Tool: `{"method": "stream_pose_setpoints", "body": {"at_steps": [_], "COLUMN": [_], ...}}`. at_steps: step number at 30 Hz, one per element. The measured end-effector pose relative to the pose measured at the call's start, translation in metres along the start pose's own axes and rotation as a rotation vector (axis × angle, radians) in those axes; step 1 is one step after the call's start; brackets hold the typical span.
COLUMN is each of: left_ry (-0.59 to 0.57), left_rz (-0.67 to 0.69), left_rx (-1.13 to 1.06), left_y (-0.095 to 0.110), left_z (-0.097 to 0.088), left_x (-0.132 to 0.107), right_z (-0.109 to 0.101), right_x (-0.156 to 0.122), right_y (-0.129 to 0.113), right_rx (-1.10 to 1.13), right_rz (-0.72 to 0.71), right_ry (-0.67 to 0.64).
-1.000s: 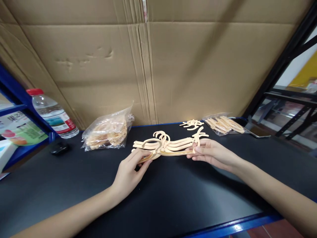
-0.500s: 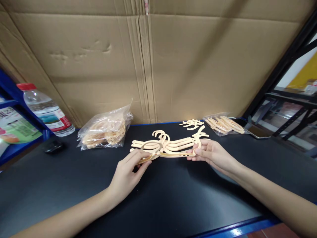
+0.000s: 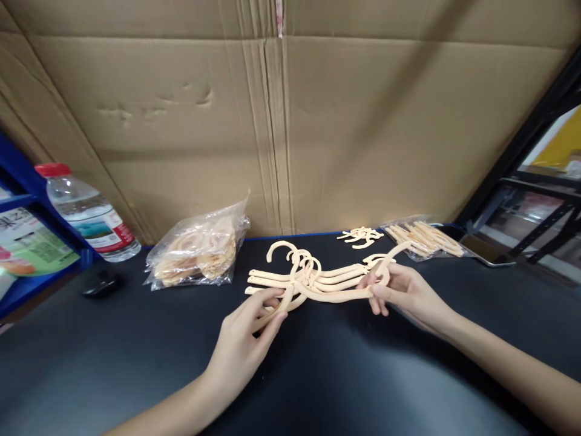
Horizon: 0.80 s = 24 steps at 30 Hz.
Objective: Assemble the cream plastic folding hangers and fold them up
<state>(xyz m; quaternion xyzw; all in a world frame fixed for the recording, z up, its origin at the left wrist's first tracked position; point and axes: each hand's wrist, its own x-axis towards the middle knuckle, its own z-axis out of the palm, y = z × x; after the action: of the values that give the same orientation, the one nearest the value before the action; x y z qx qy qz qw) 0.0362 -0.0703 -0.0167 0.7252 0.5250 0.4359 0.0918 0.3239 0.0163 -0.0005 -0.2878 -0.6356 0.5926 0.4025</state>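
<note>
A cream plastic clothes hanger (image 3: 333,297) is held up in front of me by both hands, its hook rising at the middle. My left hand (image 3: 247,330) is closed around the hanger's left arm, thumb and fingers pinching it. At the other arm's end, my right hand (image 3: 403,290) grips the tip with thumb and fingers. A slim curved cream piece (image 3: 394,257) stands up from that end; whether it is joined there I cannot tell. Behind lie several more cream hangers (image 3: 338,272), partly hidden by the held one.
A clear bag of cream parts (image 3: 195,248) sits back left, near a water bottle (image 3: 93,212) and a black mouse (image 3: 100,283). Small curved pieces (image 3: 363,235), a bag of long strips (image 3: 424,237) and a phone (image 3: 488,249) lie back right. Cardboard (image 3: 363,121) stands behind the table.
The held hanger has been turned over: its hollow, slotted side faced me before, and now its smooth side shows with the hook pointing up. The view has shifted slightly.
</note>
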Motion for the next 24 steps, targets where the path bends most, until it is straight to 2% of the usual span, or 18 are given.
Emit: {"method": "stream_pose_setpoints", "body": {"at_steps": [5, 11, 13, 18, 20, 24], "left_ry": [0.008, 0.012, 0.010, -0.073, -0.115, -0.171], "left_rz": [-0.015, 0.027, 0.051, 0.193, 0.221, 0.252], "left_rx": [-0.008, 0.052, 0.073, 0.212, 0.293, 0.407], "left_y": [-0.004, 0.006, 0.012, 0.018, 0.016, 0.017], "left_z": [-0.003, -0.006, -0.007, -0.007, -0.004, -0.001], "left_x": [-0.002, -0.002, -0.001, -0.003, -0.004, -0.004], "right_z": [-0.015, -0.040, -0.051, -0.071, -0.073, -0.073], "right_x": [0.005, 0.007, 0.007, 0.003, 0.001, -0.004], "right_y": [-0.005, -0.022, -0.028, -0.034, -0.033, -0.032], "right_rx": [-0.066, -0.046, -0.165, -0.662, -0.760, -0.816], "right_rz": [-0.037, 0.004, 0.043, 0.048, 0.054, 0.139], "right_ry": [-0.077, -0.037, -0.085, -0.337, -0.375, -0.400]}}
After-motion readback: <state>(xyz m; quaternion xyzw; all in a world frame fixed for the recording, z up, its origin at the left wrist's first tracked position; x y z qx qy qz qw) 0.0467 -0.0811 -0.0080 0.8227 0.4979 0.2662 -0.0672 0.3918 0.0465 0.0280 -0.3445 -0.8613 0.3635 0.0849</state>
